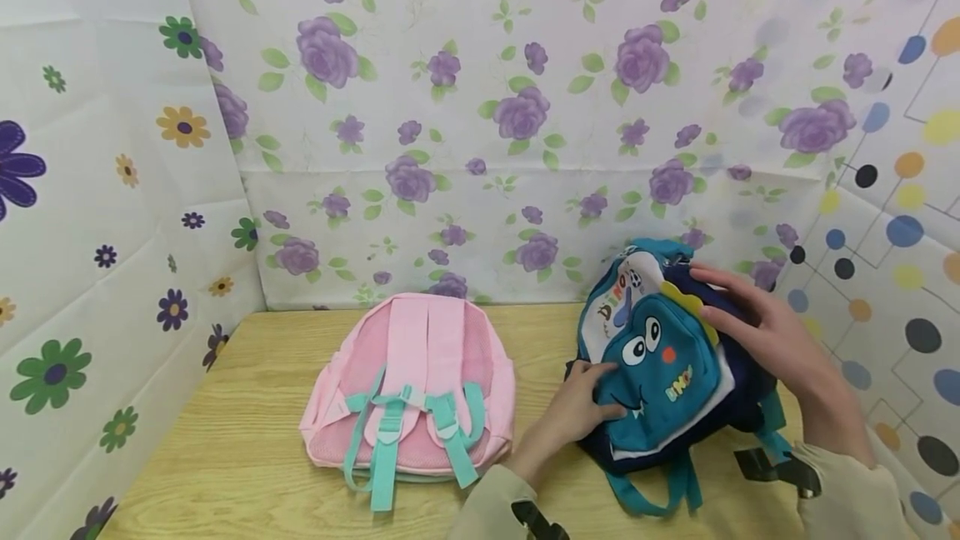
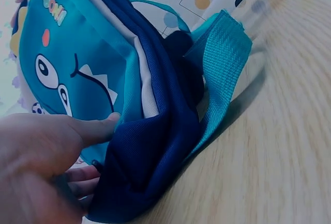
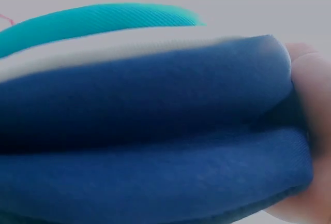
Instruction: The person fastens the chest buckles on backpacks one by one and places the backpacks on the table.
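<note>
A teal and navy child's backpack (image 1: pixel 660 382) with a cartoon dinosaur face leans at the right of the table, its front toward me. My left hand (image 1: pixel 572 408) grips its lower left side, the thumb lying on the teal front pocket (image 2: pixel 116 74) and the other fingers curled in at the navy side. Around the upper right side, next to the yellow spikes (image 1: pixel 690 307), my right hand (image 1: pixel 772 336) holds the bag. Navy side panels (image 3: pixel 145 94) fill most of the right wrist view and hide part of that hand. Teal straps (image 1: pixel 667 482) hang below the bag.
A pink backpack (image 1: pixel 427 340) with mint straps lies to the left, its strap side showing. Both bags are on a wood-grain table (image 1: pixel 247 440). Patterned cloth walls (image 1: pixel 480 148) enclose the back and both sides; the right one stands near my right arm.
</note>
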{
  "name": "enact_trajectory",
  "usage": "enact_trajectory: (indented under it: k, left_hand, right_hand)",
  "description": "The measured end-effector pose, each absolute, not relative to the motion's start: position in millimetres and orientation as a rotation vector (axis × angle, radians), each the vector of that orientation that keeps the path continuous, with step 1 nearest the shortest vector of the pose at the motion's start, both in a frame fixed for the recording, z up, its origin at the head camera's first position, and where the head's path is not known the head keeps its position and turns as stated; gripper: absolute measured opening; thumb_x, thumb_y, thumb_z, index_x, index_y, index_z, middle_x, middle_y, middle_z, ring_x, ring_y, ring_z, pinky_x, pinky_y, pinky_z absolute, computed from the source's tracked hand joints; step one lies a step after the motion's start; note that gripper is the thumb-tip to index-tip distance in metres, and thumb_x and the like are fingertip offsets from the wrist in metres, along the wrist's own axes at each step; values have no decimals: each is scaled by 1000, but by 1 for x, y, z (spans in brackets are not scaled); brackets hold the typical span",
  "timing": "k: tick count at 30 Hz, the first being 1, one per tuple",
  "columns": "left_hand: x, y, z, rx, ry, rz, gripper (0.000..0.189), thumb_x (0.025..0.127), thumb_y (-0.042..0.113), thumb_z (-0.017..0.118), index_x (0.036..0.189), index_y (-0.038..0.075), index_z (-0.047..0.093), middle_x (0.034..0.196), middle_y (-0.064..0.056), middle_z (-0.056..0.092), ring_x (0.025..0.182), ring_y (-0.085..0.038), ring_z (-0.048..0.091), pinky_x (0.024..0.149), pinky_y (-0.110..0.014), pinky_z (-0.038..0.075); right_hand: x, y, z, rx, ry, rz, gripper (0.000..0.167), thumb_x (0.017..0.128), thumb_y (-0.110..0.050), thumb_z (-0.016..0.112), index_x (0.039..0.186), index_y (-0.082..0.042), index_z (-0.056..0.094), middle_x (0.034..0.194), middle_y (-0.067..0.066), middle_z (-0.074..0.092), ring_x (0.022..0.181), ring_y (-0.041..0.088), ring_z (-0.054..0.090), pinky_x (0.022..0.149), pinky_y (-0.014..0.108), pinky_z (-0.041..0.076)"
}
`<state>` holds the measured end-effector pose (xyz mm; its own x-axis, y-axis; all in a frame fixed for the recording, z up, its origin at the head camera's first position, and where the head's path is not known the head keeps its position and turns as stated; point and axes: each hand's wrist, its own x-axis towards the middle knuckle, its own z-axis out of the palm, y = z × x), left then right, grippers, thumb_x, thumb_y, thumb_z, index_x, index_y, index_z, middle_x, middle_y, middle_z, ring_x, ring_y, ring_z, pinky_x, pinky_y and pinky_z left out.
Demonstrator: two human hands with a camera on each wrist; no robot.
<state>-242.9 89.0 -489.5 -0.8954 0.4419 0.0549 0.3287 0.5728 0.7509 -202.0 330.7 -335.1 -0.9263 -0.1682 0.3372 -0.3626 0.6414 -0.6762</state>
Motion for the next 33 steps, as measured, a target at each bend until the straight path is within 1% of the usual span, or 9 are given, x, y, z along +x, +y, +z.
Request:
enact_trajectory:
  k: [6, 8, 10, 12, 13, 20, 24, 29, 33]
  left_hand:
    - [-243, 98, -493, 691, 2601, 1288, 64, 87, 36, 77, 144, 27, 51, 130, -5, 50, 104, -13, 54, 97, -32, 49]
    - [-243, 100, -494, 696, 2583, 1304, 64, 87, 37, 77, 144, 27, 51, 131, -4, 50, 105, -12, 53, 98, -31, 49]
    - [-243, 101, -495, 710, 2567, 1326, 64, 86, 37, 78, 144, 27, 51, 131, -4, 50, 105, -11, 53, 98, -31, 48]
    - [-244, 102, -495, 719, 2547, 1357, 64, 86, 37, 78, 143, 26, 51, 131, -3, 50, 105, -10, 52, 97, -30, 48]
    - [-244, 102, -496, 722, 2537, 1374, 64, 86, 36, 78, 143, 26, 51, 131, -3, 51, 105, -10, 52, 97, -29, 48]
    - [-247, 98, -499, 743, 2469, 1502, 63, 85, 30, 80, 141, 21, 52, 131, -6, 54, 116, -19, 57, 97, -28, 49]
    - [-248, 93, -499, 740, 2435, 1536, 63, 85, 30, 80, 140, 19, 53, 134, -5, 56, 119, -18, 58, 100, -29, 48]
    - [-248, 87, -502, 666, 2293, 1718, 56, 87, 26, 77, 137, 15, 54, 134, -5, 58, 121, -19, 58, 105, -34, 47]
    - [-248, 84, -504, 583, 2164, 1893, 51, 88, 19, 76, 135, 11, 56, 131, -9, 61, 122, -23, 58, 108, -37, 45]
  right_hand:
    - [-199, 323, -323, 436, -2643, 1091, 46, 101, -26, 59, 145, -30, 49, 155, -1, 42, 127, -13, 38, 92, 4, 34]
    - [-198, 320, -320, 439, -2652, 1080, 45, 100, -26, 60, 144, -30, 51, 155, 0, 42, 135, -1, 39, 104, 21, 39]
    - [-198, 317, -316, 446, -2660, 1074, 44, 100, -27, 60, 143, -30, 52, 156, -1, 41, 140, 15, 38, 109, 44, 39]
    - [-198, 314, -313, 483, -2662, 1066, 45, 100, -26, 61, 143, -28, 52, 157, 2, 40, 141, 31, 36, 105, 65, 34]
    - [-198, 312, -312, 502, -2657, 1071, 45, 99, -25, 62, 143, -27, 52, 157, 3, 40, 140, 36, 36, 102, 70, 32]
    - [-202, 295, -305, 581, -2655, 997, 45, 98, -21, 64, 142, -22, 54, 156, 7, 41, 141, 37, 37, 103, 65, 35]
    - [-203, 285, -302, 618, -2661, 931, 46, 98, -23, 64, 142, -19, 54, 156, 11, 41, 141, 41, 37, 103, 67, 34]
    - [-202, 275, -299, 660, -2685, 875, 46, 99, -25, 62, 143, -15, 53, 156, 15, 40, 140, 45, 37, 103, 68, 34]
    - [-202, 266, -296, 653, -2731, 851, 47, 100, -29, 60, 144, -16, 51, 157, 15, 37, 142, 44, 35, 105, 67, 32]
